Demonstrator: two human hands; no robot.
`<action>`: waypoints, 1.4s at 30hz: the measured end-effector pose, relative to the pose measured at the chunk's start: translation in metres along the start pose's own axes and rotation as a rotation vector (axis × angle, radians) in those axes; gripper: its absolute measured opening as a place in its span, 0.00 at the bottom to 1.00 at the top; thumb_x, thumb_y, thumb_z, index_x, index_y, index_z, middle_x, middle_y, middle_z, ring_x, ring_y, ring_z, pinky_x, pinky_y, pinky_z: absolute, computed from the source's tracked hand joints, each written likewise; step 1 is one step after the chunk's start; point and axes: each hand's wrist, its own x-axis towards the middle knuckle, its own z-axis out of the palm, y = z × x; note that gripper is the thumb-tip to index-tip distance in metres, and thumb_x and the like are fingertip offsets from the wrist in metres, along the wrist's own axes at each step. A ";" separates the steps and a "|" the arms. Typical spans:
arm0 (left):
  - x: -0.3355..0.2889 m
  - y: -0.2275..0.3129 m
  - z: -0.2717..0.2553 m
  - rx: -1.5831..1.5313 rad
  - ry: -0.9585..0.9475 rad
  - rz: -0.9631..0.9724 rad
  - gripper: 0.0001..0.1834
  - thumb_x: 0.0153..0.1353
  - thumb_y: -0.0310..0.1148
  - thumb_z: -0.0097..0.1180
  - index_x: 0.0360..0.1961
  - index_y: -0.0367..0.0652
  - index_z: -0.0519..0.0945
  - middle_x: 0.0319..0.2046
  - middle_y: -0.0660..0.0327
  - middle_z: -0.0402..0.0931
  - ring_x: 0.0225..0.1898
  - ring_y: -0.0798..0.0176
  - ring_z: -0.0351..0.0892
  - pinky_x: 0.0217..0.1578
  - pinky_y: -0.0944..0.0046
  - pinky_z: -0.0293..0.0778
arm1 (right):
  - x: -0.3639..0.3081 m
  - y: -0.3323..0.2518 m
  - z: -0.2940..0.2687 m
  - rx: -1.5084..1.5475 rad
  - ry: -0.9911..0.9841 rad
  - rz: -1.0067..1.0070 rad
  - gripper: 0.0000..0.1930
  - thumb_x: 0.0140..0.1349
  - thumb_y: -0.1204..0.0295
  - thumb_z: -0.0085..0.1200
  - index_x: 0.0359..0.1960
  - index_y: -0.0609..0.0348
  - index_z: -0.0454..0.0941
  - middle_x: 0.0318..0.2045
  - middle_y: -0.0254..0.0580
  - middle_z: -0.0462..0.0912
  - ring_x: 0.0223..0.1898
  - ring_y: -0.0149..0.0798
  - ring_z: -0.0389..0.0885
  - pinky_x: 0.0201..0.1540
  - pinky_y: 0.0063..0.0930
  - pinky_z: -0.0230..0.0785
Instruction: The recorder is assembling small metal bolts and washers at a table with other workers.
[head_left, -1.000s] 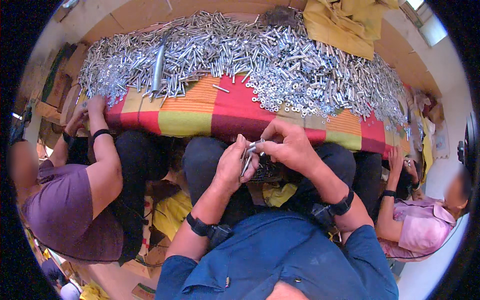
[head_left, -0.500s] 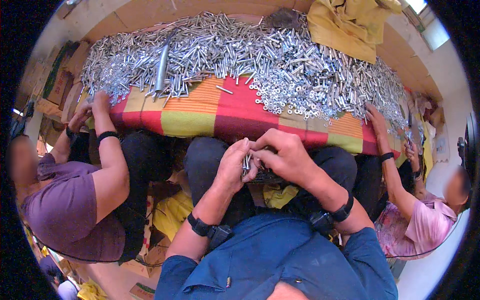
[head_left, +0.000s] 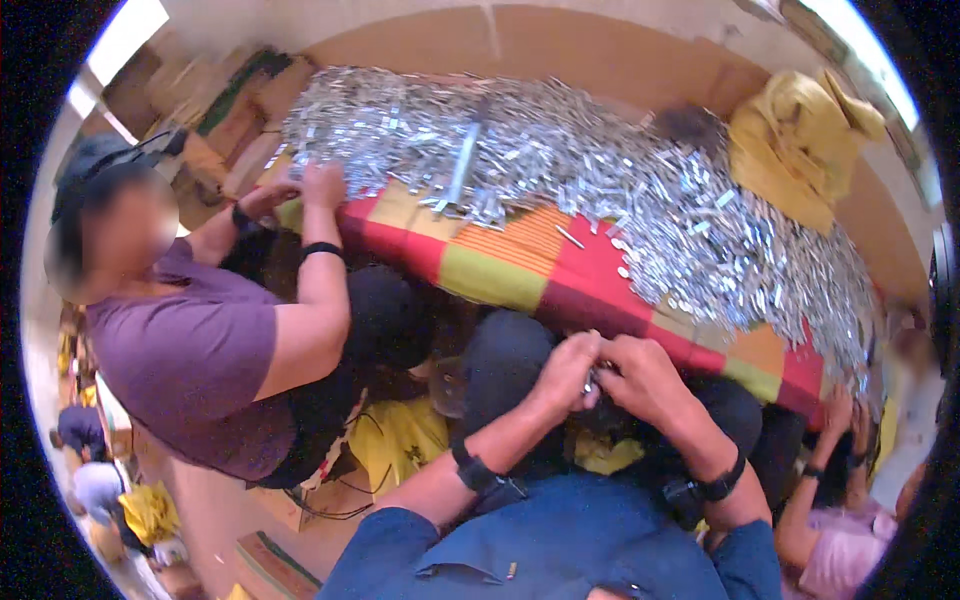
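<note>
My left hand (head_left: 566, 372) is closed around several small silvery metal pins (head_left: 588, 386), whose ends show at the palm. Close against it is my right hand (head_left: 645, 374), its fingers bent and pinched at the left hand's fingertips. What the right fingers grip is hidden. Both hands are together above my lap, just short of the cloth-covered table edge. Beyond them a wide heap of shiny metal pins (head_left: 520, 140) lies on the checked cloth (head_left: 490, 278), blurred by motion. Small pale washers or nuts (head_left: 650, 285) spread along the heap's near edge.
A larger metal tube (head_left: 463, 165) lies on the heap, and one loose pin (head_left: 570, 237) on the cloth. A yellow cloth (head_left: 790, 150) covers the far right corner. Co-workers sit close at left (head_left: 190, 340) and right (head_left: 840, 540), hands at the heap. Yellow sacks (head_left: 400, 440) lie below.
The view has swung left and tilted, so the table and co-workers appear shifted right and the picture is blurred. My hands stay together, with the left still holding the pins.
</note>
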 end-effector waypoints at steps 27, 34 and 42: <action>-0.001 -0.002 -0.007 -0.252 -0.161 -0.045 0.22 0.76 0.52 0.41 0.38 0.45 0.75 0.18 0.67 0.72 0.08 0.72 0.64 0.06 0.71 0.56 | -0.007 0.008 -0.004 0.172 0.212 0.211 0.10 0.54 0.74 0.67 0.33 0.62 0.78 0.23 0.44 0.80 0.25 0.41 0.81 0.28 0.34 0.72; -0.003 -0.012 -0.012 -0.291 -0.080 -0.036 0.15 0.73 0.49 0.47 0.40 0.51 0.76 0.28 0.69 0.74 0.22 0.74 0.72 0.16 0.72 0.65 | 0.001 -0.044 0.010 -0.046 0.096 -0.168 0.09 0.51 0.81 0.64 0.34 0.61 0.80 0.30 0.51 0.78 0.32 0.55 0.81 0.36 0.40 0.75; -0.011 0.012 -0.021 -0.277 -0.123 -0.057 0.12 0.74 0.43 0.49 0.39 0.47 0.76 0.24 0.64 0.78 0.13 0.74 0.68 0.10 0.73 0.60 | 0.000 -0.011 -0.011 0.529 0.029 0.231 0.10 0.64 0.75 0.55 0.45 0.67 0.81 0.36 0.44 0.85 0.37 0.35 0.84 0.43 0.31 0.77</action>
